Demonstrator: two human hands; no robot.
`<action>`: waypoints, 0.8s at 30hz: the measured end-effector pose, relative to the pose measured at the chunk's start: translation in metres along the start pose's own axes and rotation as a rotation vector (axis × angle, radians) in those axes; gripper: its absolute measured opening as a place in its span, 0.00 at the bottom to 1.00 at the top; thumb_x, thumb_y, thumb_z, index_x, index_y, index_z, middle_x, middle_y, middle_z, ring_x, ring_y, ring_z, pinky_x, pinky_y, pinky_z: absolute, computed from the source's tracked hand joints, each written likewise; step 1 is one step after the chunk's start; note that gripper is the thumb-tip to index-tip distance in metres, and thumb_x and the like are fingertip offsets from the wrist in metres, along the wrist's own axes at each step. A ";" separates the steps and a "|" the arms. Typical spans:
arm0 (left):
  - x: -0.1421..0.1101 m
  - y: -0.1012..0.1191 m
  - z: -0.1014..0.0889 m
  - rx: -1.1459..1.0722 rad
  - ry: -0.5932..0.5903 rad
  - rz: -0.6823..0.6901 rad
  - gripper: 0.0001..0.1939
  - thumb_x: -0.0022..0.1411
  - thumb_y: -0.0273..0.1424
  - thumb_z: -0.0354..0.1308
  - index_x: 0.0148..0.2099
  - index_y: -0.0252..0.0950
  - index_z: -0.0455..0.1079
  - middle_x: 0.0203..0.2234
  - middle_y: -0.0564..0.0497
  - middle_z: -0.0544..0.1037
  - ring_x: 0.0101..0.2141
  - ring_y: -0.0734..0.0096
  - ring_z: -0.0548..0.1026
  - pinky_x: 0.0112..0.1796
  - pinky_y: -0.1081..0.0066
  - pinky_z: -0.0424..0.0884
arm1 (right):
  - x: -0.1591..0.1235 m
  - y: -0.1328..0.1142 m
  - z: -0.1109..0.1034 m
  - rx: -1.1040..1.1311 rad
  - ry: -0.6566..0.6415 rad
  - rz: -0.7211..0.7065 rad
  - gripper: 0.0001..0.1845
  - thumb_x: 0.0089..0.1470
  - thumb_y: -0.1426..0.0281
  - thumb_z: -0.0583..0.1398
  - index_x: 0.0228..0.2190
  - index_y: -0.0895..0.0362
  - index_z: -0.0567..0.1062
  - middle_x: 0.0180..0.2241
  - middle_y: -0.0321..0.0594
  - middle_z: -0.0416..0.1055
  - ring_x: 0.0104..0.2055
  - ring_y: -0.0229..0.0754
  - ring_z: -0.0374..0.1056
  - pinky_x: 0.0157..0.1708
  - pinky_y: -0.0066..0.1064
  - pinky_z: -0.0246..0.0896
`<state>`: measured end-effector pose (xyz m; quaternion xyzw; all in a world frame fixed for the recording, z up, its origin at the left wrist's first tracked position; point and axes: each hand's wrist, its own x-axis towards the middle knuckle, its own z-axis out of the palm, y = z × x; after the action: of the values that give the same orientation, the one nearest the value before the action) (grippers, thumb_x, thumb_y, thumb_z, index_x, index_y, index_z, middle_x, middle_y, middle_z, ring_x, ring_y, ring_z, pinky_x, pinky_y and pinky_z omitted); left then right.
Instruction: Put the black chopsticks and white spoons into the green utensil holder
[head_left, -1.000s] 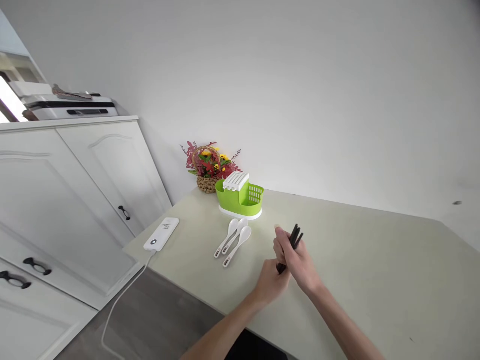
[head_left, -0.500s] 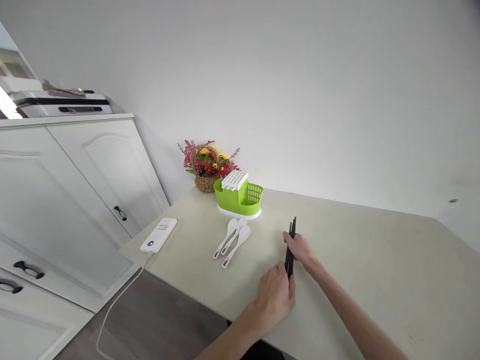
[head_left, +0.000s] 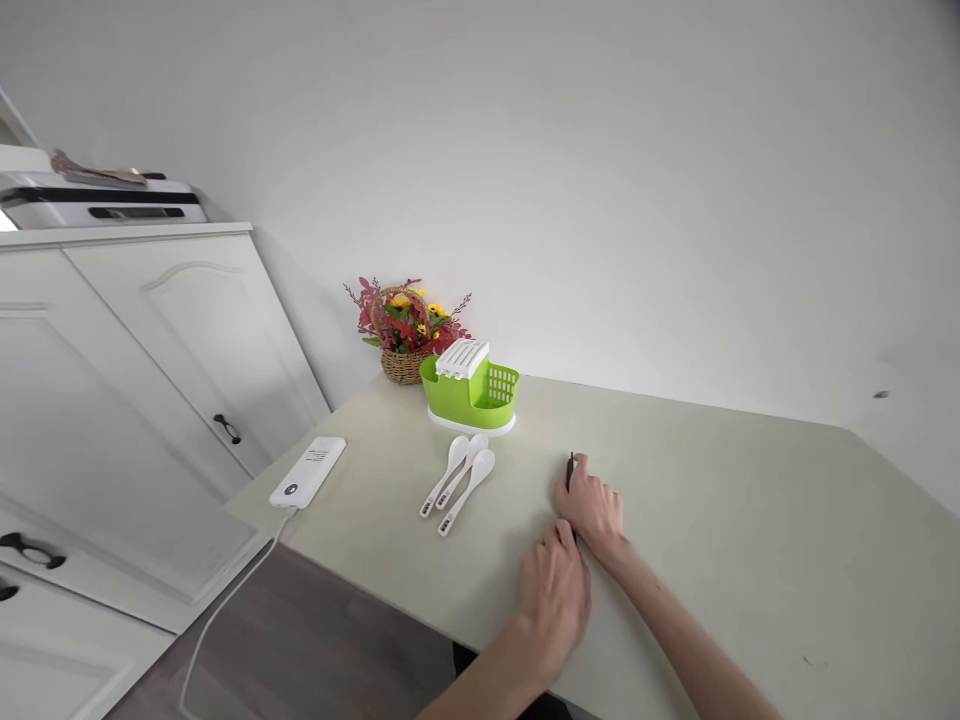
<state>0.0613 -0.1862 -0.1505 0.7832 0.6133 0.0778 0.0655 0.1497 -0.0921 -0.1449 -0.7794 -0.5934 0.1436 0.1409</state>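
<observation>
A bundle of thin black chopsticks (head_left: 570, 472) is mostly covered by my hands, with only the far tips and a small dark bit near the left fingers showing. My right hand (head_left: 594, 512) is closed over their far part, its back turned up. Closer to me, my left hand (head_left: 553, 585) is curled round the near end. Both hands are low at the table, almost touching each other. Three white spoons (head_left: 470, 490) lie fanned out to the left of my hands, bowls pointing away. Behind them stands a green cutlery holder (head_left: 457, 400) with a white slotted top.
A wicker basket (head_left: 401, 366) of artificial flowers is against the wall behind the holder. On the left of the table (head_left: 720, 520) lies a white power bank (head_left: 309, 472) with a cable hanging over the edge. White cabinets (head_left: 202, 380) stand further left, a suitcase on top.
My right hand has turned over the chopsticks and come slightly nearer, hiding most of them. Their far ends have lowered toward the table. The whole view has shifted a little.
</observation>
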 end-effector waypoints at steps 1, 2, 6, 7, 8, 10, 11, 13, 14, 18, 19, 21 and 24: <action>-0.001 0.000 -0.001 0.001 0.007 -0.008 0.11 0.69 0.25 0.53 0.52 0.32 0.71 0.38 0.40 0.77 0.35 0.54 0.80 0.34 0.63 0.71 | -0.001 0.000 0.000 -0.006 0.008 -0.005 0.22 0.68 0.66 0.46 0.58 0.62 0.61 0.37 0.54 0.80 0.42 0.58 0.79 0.42 0.45 0.67; -0.002 -0.001 -0.003 0.002 0.015 -0.014 0.11 0.70 0.27 0.52 0.52 0.32 0.70 0.38 0.40 0.77 0.35 0.53 0.80 0.34 0.62 0.71 | -0.002 0.001 0.000 -0.011 0.014 -0.009 0.23 0.68 0.65 0.46 0.59 0.62 0.60 0.37 0.54 0.80 0.42 0.58 0.79 0.42 0.45 0.67; -0.004 -0.003 -0.009 0.006 0.018 -0.011 0.13 0.73 0.31 0.50 0.54 0.32 0.69 0.40 0.39 0.77 0.37 0.54 0.80 0.35 0.63 0.72 | -0.003 0.005 0.000 -0.008 0.026 -0.020 0.25 0.69 0.63 0.45 0.61 0.61 0.58 0.36 0.52 0.80 0.41 0.59 0.79 0.40 0.45 0.67; -0.004 -0.004 -0.011 0.004 0.010 -0.008 0.13 0.73 0.32 0.50 0.54 0.32 0.69 0.41 0.39 0.77 0.37 0.54 0.80 0.35 0.64 0.71 | -0.003 0.007 0.000 -0.006 0.026 -0.023 0.25 0.69 0.63 0.44 0.61 0.61 0.58 0.36 0.52 0.80 0.41 0.58 0.79 0.40 0.44 0.67; -0.004 -0.005 -0.012 0.002 0.001 -0.004 0.14 0.73 0.33 0.50 0.54 0.32 0.69 0.41 0.39 0.77 0.37 0.55 0.80 0.35 0.64 0.71 | -0.003 0.009 -0.001 -0.004 0.026 -0.027 0.25 0.69 0.62 0.44 0.61 0.60 0.58 0.36 0.52 0.80 0.41 0.58 0.79 0.40 0.44 0.66; -0.003 -0.006 -0.014 -0.003 -0.012 0.002 0.14 0.74 0.35 0.49 0.54 0.32 0.69 0.43 0.39 0.76 0.38 0.54 0.80 0.35 0.64 0.71 | -0.004 0.013 -0.003 -0.002 0.023 -0.040 0.25 0.70 0.61 0.44 0.62 0.59 0.58 0.37 0.51 0.80 0.41 0.57 0.79 0.41 0.43 0.66; -0.002 -0.007 -0.014 -0.004 -0.014 0.003 0.15 0.74 0.36 0.49 0.53 0.31 0.68 0.43 0.39 0.76 0.38 0.54 0.80 0.35 0.64 0.71 | -0.004 0.015 -0.003 -0.001 0.020 -0.048 0.25 0.70 0.61 0.44 0.62 0.59 0.58 0.37 0.51 0.80 0.41 0.56 0.79 0.41 0.42 0.66; -0.002 -0.008 -0.014 -0.009 -0.007 0.001 0.15 0.74 0.37 0.49 0.52 0.32 0.68 0.42 0.39 0.76 0.38 0.53 0.80 0.35 0.64 0.71 | -0.004 0.020 -0.005 0.003 0.016 -0.062 0.25 0.70 0.60 0.45 0.62 0.58 0.57 0.37 0.50 0.80 0.41 0.56 0.79 0.41 0.42 0.65; -0.001 -0.009 -0.013 -0.015 -0.001 0.000 0.15 0.75 0.38 0.48 0.52 0.32 0.68 0.42 0.40 0.76 0.38 0.53 0.80 0.35 0.64 0.70 | -0.003 0.022 -0.005 0.006 0.016 -0.069 0.25 0.70 0.60 0.45 0.62 0.58 0.57 0.36 0.49 0.80 0.41 0.56 0.79 0.41 0.41 0.65; -0.001 -0.015 -0.013 -0.096 0.008 0.024 0.16 0.75 0.40 0.47 0.52 0.34 0.66 0.41 0.42 0.77 0.38 0.55 0.80 0.35 0.64 0.70 | -0.002 0.030 -0.006 0.026 0.016 -0.107 0.24 0.70 0.58 0.44 0.61 0.56 0.58 0.35 0.47 0.80 0.40 0.55 0.79 0.41 0.41 0.64; -0.001 -0.020 -0.015 -0.120 0.016 0.035 0.15 0.75 0.40 0.47 0.52 0.34 0.65 0.42 0.42 0.77 0.38 0.55 0.80 0.36 0.63 0.71 | -0.003 0.032 -0.006 0.033 0.013 -0.117 0.24 0.70 0.58 0.44 0.61 0.56 0.58 0.34 0.46 0.80 0.40 0.55 0.78 0.40 0.40 0.64; 0.001 -0.034 -0.023 -0.154 0.068 0.055 0.14 0.75 0.40 0.47 0.53 0.36 0.64 0.41 0.44 0.78 0.39 0.56 0.80 0.36 0.64 0.71 | -0.003 0.036 -0.006 0.055 0.013 -0.129 0.23 0.70 0.59 0.44 0.61 0.55 0.58 0.33 0.44 0.79 0.39 0.54 0.78 0.39 0.38 0.63; 0.007 -0.069 -0.042 -0.124 0.244 0.049 0.10 0.75 0.37 0.47 0.51 0.38 0.64 0.39 0.45 0.77 0.41 0.59 0.78 0.42 0.64 0.71 | -0.005 0.044 -0.005 0.124 0.027 -0.143 0.23 0.70 0.59 0.44 0.61 0.54 0.58 0.29 0.39 0.77 0.34 0.50 0.76 0.36 0.34 0.60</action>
<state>-0.0113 -0.1631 -0.1232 0.7770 0.5916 0.2119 0.0370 0.1897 -0.1083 -0.1576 -0.7268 -0.6354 0.1590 0.2066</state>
